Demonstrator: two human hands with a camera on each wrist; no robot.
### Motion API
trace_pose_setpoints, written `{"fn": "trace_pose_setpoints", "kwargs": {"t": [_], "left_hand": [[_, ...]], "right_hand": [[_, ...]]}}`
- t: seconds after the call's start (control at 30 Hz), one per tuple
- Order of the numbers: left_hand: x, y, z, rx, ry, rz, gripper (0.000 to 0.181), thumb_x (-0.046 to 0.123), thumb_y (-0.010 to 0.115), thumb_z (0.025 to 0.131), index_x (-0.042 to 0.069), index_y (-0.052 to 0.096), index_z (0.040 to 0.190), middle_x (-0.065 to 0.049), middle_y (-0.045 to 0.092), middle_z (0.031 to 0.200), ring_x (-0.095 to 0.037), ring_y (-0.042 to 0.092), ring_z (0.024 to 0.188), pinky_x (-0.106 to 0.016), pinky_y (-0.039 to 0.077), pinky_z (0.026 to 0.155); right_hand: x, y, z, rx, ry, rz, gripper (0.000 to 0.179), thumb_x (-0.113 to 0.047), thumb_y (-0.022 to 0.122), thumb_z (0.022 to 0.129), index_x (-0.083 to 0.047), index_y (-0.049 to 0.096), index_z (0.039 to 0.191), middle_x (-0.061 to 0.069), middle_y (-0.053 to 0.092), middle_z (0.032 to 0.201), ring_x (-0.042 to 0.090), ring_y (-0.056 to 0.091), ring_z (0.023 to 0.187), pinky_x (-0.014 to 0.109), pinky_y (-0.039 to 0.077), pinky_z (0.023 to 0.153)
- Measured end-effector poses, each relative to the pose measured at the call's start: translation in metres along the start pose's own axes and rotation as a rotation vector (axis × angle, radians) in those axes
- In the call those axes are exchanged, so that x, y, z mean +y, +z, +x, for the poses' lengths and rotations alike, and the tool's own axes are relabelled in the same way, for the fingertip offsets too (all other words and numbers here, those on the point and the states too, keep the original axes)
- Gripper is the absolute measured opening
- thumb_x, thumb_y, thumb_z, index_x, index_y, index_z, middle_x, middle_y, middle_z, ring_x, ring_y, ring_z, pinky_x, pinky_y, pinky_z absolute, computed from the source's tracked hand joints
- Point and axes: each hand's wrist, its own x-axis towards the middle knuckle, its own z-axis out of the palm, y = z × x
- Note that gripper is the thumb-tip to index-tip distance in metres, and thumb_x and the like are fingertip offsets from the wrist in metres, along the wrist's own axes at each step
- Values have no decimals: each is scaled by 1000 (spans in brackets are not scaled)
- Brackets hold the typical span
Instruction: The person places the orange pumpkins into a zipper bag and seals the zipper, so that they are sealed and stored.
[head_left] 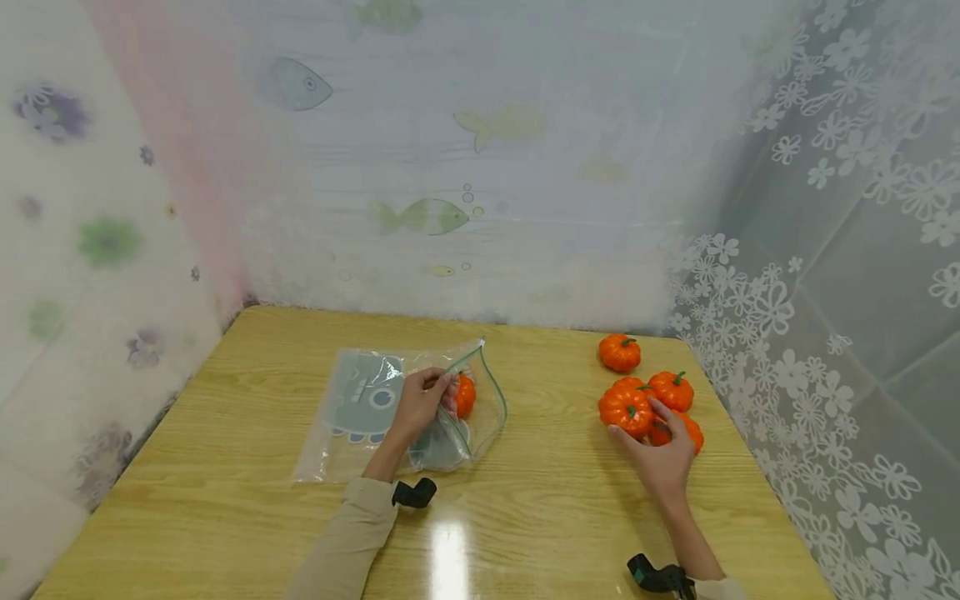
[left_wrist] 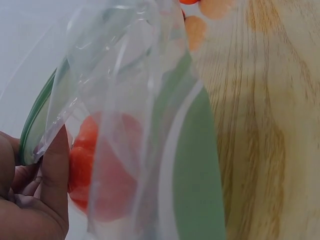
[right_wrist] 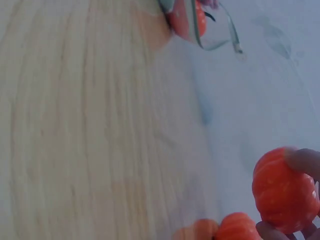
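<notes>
In the head view my left hand (head_left: 416,408) pinches the green-edged mouth of a clear zip bag (head_left: 318,442), which stands open toward the right. One orange toy pumpkin (head_left: 466,396) sits inside near the mouth; the left wrist view shows it through the plastic. At the right, my right hand (head_left: 663,454) grips another toy pumpkin (head_left: 624,407) between thumb and fingers. The right wrist view has this held pumpkin (right_wrist: 282,192) above the tabletop. Close by are more pumpkins: one (head_left: 671,390) behind the fingers, one (head_left: 688,433) partly hidden by the hand, and one (head_left: 619,352) farther back.
A wood-grain table (head_left: 540,517) carries everything. Pale curtains printed with fish and flowers hang at its back (head_left: 525,250) and sides. The bag bears a grey-green cartoon print (head_left: 367,392). Bare wood lies between the bag and the pumpkins.
</notes>
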Motion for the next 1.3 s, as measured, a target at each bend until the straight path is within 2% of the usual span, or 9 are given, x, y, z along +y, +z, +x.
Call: {"fn": "trace_pose_setpoints", "kwargs": {"t": [0.1,0.23,0.47,0.7,0.8,0.93,1.13,1.3], "left_hand": [[0,0,0,-4,10,0,24,8,55,106,-13,66,109,-23,68,85,-13,62,54,-26,57,51],[1,0,0,-6,16,-1,24,9,55,106,-13,66,108,-22,67,85,-13,63,54,-26,57,50],[0,-2,0,-15,27,14,24,9,55,106,-12,66,107,-26,67,88,-13,63,55,-26,57,52],[0,-1,0,-23,26,14,25,11,55,106,-11,67,107,-25,68,88,-13,63,56,-27,58,52],[-2,-1,1,-20,22,7,24,10,56,106,-12,67,107,-21,68,86,-13,63,56,-26,57,52],[-4,0,1,-19,11,11,24,10,57,105,-12,67,107,-17,68,84,-13,63,55,-26,57,51],[-4,1,-1,-19,5,3,24,10,56,106,-11,67,105,-17,68,83,-13,63,54,-27,58,51],[-1,2,-2,-12,1,6,24,11,56,106,-10,68,106,-19,68,84,-14,62,54,-27,57,51]], "right_hand": [[0,9,-5,-103,24,27,72,3,91,71,-2,62,137,13,58,132,9,57,105,12,57,72],[-2,21,-11,-179,61,20,73,-2,92,72,-5,63,138,13,60,135,10,56,106,14,57,73],[-5,33,-16,-225,88,49,72,-2,93,70,-5,64,136,8,59,138,15,56,107,17,59,74],[-10,41,-20,-278,96,35,67,-6,93,72,-7,67,134,6,60,136,12,58,105,20,59,71],[-10,46,-23,-324,97,44,66,-6,92,73,-8,67,134,9,63,136,13,61,105,19,56,78],[-7,53,-29,-411,83,87,65,-2,89,76,-5,64,136,14,61,140,14,61,108,19,54,88],[-5,65,-35,-553,67,196,66,5,83,80,-2,58,141,18,53,147,11,59,114,24,60,82],[-10,76,-39,-624,76,232,67,4,81,83,-5,55,144,16,50,149,13,58,117,26,60,84]]}}
